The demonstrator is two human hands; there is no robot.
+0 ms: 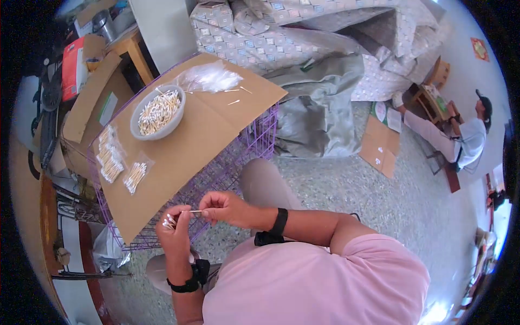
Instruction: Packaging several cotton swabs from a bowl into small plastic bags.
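My left hand [176, 230] is closed around a small bunch of cotton swabs [169, 221], their white tips showing at its outer side. Between my two hands runs a single cotton swab [195, 211]. The fingertips of my right hand [225, 208] pinch its right end, and my left thumb and fingers touch the other. Both hands are just off the near edge of a cardboard sheet [216, 127]. On that sheet stands a white plastic bowl [155, 136] full of swabs. Two clear bags of swabs [110, 157] [135, 177] lie left of it.
Clear plastic bags [211, 77] and a few loose swabs [234, 102] lie at the sheet's far side. A purple wire cage [260, 132] supports the cardboard. Patterned sheeting [309, 46] covers something behind. At right, another person [471, 138] sits by a small wooden table.
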